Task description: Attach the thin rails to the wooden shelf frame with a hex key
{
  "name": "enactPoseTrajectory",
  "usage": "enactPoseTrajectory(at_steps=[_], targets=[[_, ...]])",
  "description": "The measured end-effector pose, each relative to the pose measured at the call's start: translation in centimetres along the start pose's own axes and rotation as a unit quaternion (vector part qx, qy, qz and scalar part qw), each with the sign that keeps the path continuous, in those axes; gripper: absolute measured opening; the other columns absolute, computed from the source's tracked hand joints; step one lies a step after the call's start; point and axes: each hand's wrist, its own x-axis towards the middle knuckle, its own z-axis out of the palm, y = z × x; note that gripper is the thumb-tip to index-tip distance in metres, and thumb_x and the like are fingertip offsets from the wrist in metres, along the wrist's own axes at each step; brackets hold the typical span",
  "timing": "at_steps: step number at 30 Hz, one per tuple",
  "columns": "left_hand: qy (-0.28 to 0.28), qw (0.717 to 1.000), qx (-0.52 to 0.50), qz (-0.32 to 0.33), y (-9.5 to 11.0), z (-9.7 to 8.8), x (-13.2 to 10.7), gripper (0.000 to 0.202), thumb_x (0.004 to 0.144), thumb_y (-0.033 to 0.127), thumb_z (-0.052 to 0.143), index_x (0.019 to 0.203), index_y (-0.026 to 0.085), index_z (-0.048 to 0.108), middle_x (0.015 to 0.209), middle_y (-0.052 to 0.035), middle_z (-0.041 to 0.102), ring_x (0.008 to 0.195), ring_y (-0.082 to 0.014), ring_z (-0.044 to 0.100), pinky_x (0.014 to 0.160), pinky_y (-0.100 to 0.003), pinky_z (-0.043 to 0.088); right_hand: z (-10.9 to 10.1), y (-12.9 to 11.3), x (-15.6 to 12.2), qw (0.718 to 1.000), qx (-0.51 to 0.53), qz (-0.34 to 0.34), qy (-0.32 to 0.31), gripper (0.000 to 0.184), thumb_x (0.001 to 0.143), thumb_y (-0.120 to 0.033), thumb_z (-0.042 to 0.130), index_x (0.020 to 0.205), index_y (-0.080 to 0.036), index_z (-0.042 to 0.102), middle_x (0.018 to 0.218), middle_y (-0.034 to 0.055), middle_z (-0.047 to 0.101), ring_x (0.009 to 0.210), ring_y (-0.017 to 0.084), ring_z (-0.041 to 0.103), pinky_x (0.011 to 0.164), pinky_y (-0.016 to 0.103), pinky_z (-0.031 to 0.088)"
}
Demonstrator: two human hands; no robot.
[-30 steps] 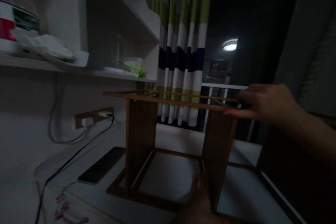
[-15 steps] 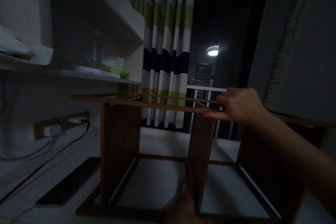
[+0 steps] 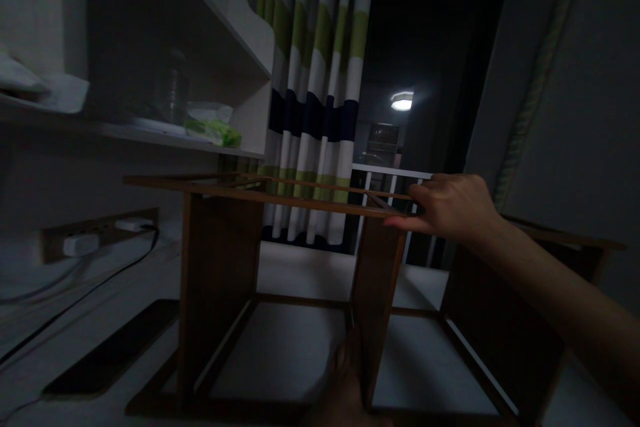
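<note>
A brown wooden shelf frame [image 3: 310,202] stands upright on a pale surface, with open bays between its upright panels. My right hand [image 3: 453,203] is closed on its top rail near the middle panel, thumb on the near side and fingers over the far side. Low in the dark, my left hand [image 3: 345,380] lies against the base of the middle panel [image 3: 377,300]. Its fingers run along the panel's left face, and its lower part is cut off by the picture's bottom edge.
A dark phone [image 3: 115,350] lies left of the frame, beside a power strip [image 3: 100,230] with plugs and cables. Above hangs a white shelf [image 3: 250,117] holding a green packet [image 3: 215,130]. Behind are a striped curtain [image 3: 315,100] and white railing [image 3: 387,173].
The view has shifted slightly, so the frame and both hands appear a little further left. Both hands keep their places on the frame.
</note>
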Motion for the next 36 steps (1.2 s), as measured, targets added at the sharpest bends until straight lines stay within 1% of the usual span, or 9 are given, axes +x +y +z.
enactPoseTrajectory(at_steps=[8, 12, 16, 18, 21, 26, 31, 33, 36], targets=[[0.019, 1.000, 0.017, 0.000, -0.3, 0.2, 0.1, 0.130, 0.043, 0.048, 0.075, 0.139, 0.020, -0.007, 0.147, -0.0090, 0.005, 0.134, -0.0335, 0.002, 0.108, -0.043, 0.013, 0.1, 0.2, -0.2, 0.999, 0.038, 0.000, -0.018, 0.074, 0.073, -0.077, 0.018, 0.060, -0.016, 0.058, 0.055, 0.0067, 0.059, 0.051, 0.016, 0.051, 0.046, 0.024, 0.014], [0.021, 0.999, 0.036, 0.015, -1.2, 0.6, 0.4, 0.130, 0.043, 0.051, 0.075, 0.140, 0.018, -0.006, 0.147, -0.0100, 0.005, 0.134, -0.0339, 0.001, 0.108, -0.045, 0.011, 0.3, 0.4, -0.1, 0.993, 0.085, 0.019, -0.075, 0.078, 0.071, -0.079, 0.014, 0.060, -0.016, 0.059, 0.056, 0.0057, 0.057, 0.051, 0.014, 0.048, 0.047, 0.023, 0.017], [0.035, 0.998, 0.046, 0.015, -1.8, 1.1, 0.7, 0.130, 0.043, 0.051, 0.075, 0.140, 0.015, -0.006, 0.148, -0.0113, 0.004, 0.134, -0.0332, 0.001, 0.109, -0.044, 0.011, 0.3, 0.6, 0.2, 0.976, 0.170, 0.043, -0.133, 0.076, 0.076, -0.074, 0.013, 0.063, -0.018, 0.061, 0.054, 0.0029, 0.054, 0.051, 0.013, 0.046, 0.049, 0.024, 0.020], [0.036, 0.998, 0.046, 0.013, -1.7, 1.2, 0.6, 0.132, 0.043, 0.052, 0.075, 0.140, 0.013, -0.005, 0.147, -0.0131, 0.002, 0.134, -0.0340, 0.000, 0.109, -0.045, 0.010, 0.2, 0.7, 0.2, 0.963, 0.219, 0.058, -0.143, 0.070, 0.079, -0.071, 0.018, 0.066, -0.019, 0.063, 0.051, 0.0010, 0.050, 0.049, 0.012, 0.044, 0.049, 0.025, 0.021], [0.025, 0.998, 0.057, 0.011, -1.1, 1.0, 0.4, 0.132, 0.042, 0.056, 0.074, 0.140, 0.010, -0.002, 0.147, -0.0157, -0.001, 0.134, -0.0346, -0.002, 0.110, -0.046, 0.009, 0.1, 0.9, 0.1, 0.945, 0.284, 0.069, -0.149, 0.060, 0.080, -0.066, 0.030, 0.059, -0.017, 0.059, 0.044, -0.0019, 0.039, 0.043, 0.009, 0.037, 0.047, 0.025, 0.022], [0.011, 0.997, 0.078, -0.007, -0.2, 0.6, 0.1, 0.132, 0.043, 0.054, 0.075, 0.139, 0.002, 0.000, 0.146, -0.0194, -0.003, 0.134, -0.0317, -0.002, 0.111, -0.040, 0.009, 0.7, 1.2, 0.3, 0.888, 0.407, 0.089, -0.193, 0.051, 0.077, -0.061, 0.041, 0.054, -0.016, 0.053, 0.045, -0.0034, 0.032, 0.042, 0.007, 0.030, 0.042, 0.024, 0.021], [0.016, 0.998, 0.067, 0.003, -1.1, 0.9, 0.2, 0.136, 0.040, 0.051, 0.076, 0.139, 0.006, -0.005, 0.147, -0.0147, -0.004, 0.134, -0.0301, -0.004, 0.111, -0.040, 0.010, 1.1, 1.2, 1.2, 0.796, 0.541, 0.109, -0.247, 0.047, 0.073, -0.055, 0.051, 0.047, -0.017, 0.042, 0.046, -0.0051, 0.030, 0.042, 0.005, 0.027, 0.040, 0.023, 0.020], [0.022, 0.998, 0.052, 0.003, -1.5, 1.1, 0.3, 0.137, 0.039, 0.051, 0.077, 0.139, 0.008, -0.007, 0.147, -0.0134, -0.004, 0.134, -0.0303, -0.003, 0.111, -0.042, 0.012, 1.3, 1.2, 1.5, 0.759, 0.579, 0.119, -0.273, 0.044, 0.073, -0.054, 0.053, 0.049, -0.018, 0.043, 0.045, -0.0057, 0.031, 0.040, 0.005, 0.026, 0.038, 0.022, 0.018], [0.017, 0.999, 0.042, 0.010, -1.9, 1.2, 0.4, 0.136, 0.041, 0.052, 0.076, 0.139, 0.010, -0.008, 0.147, -0.0134, -0.005, 0.134, -0.0313, -0.005, 0.111, -0.045, 0.010, 1.6, 1.3, 1.5, 0.730, 0.605, 0.124, -0.293, 0.043, 0.071, -0.054, 0.055, 0.050, -0.018, 0.045, 0.044, -0.0064, 0.030, 0.038, 0.004, 0.025, 0.037, 0.021, 0.015]])
